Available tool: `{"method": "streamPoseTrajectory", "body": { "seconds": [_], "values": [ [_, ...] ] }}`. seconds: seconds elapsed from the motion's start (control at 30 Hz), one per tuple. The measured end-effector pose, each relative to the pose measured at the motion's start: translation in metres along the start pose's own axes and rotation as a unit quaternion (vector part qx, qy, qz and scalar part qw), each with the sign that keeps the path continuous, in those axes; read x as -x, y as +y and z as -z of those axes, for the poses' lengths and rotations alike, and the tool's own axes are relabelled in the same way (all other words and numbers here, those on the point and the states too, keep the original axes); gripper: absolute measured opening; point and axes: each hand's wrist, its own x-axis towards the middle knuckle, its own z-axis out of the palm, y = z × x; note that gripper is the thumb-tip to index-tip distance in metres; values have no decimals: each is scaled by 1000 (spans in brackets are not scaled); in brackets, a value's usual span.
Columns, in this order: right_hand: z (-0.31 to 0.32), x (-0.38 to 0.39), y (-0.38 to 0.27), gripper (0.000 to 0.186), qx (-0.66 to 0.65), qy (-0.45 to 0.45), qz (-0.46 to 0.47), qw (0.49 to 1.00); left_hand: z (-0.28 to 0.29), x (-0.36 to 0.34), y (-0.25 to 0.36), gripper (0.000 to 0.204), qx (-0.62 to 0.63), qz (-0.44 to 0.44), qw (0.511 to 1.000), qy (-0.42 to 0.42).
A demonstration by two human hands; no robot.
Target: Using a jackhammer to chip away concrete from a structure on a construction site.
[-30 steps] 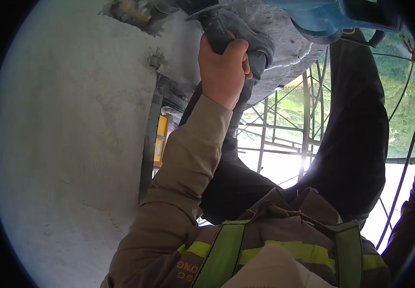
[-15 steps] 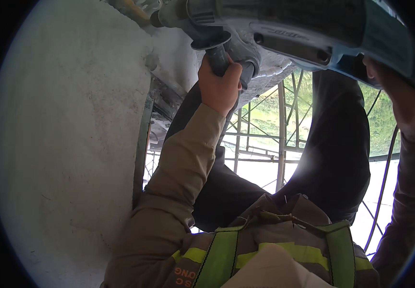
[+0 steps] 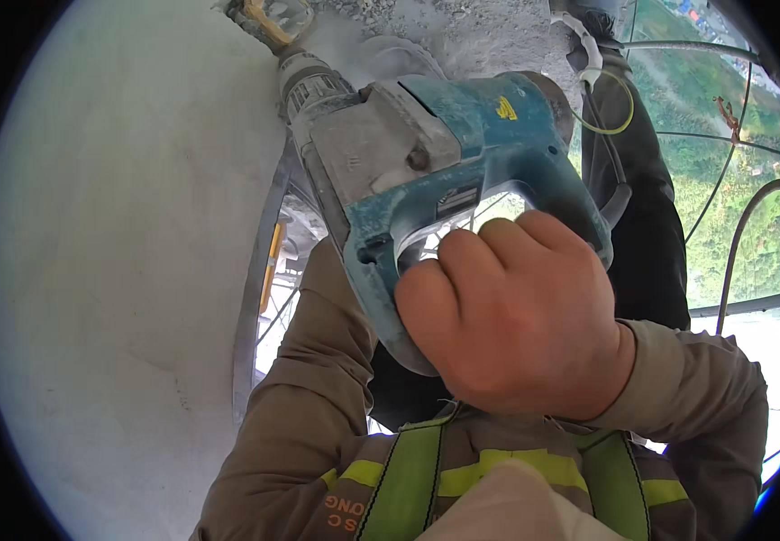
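A dusty teal-and-grey rotary hammer (image 3: 385,149) lies slantwise across the upper middle, its collared nose (image 3: 309,86) pointing up and left to the edge of the pale wall. My right hand (image 3: 516,316) is closed round its rear loop handle, knuckles toward me. My left forearm (image 3: 331,284) runs up behind the tool's body, which hides the left hand and whatever it touches. Beyond the nose is a yellowish-brown piece (image 3: 268,25); whether a bit is fitted there I cannot make out.
A large pale wall (image 3: 128,225) fills the left side, with a straight edge strip (image 3: 250,316). Rough broken concrete (image 3: 489,36) lies at the top. A power cord (image 3: 606,144) leaves the tool's rear. Metal bars (image 3: 732,243) stand at the right, with greenery far below.
The rotary hammer has swung round and come lower and nearer the middle. My right hand has moved left with its handle. My left hand, seen before on the side handle, is now hidden.
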Motion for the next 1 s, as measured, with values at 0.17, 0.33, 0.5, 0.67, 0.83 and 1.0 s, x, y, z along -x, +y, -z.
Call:
{"method": "streamPoseTrajectory", "body": {
  "seconds": [0.17,0.33,0.5,0.67,0.83,1.0],
  "values": [
    [-16,-16,-15,11,-7,-2,26,1000,-11,0,-15,11,-22,17,1000,5],
    [-27,18,35,11,6,35,39,999,-35,-18,-20,10,-51,28,998,17],
    [-3,57,148,17,-180,54,-140,972,-52,-62,-31,9,-83,58,995,22],
    [30,87,158,24,-355,39,-237,903,-60,0,28,18,-150,87,985,-21],
    [7,93,159,53,-241,218,-15,946,-49,17,24,17,-48,61,997,-11],
    [18,16,140,28,48,240,42,969,-27,-13,26,18,12,26,999,31]
  ]
}}
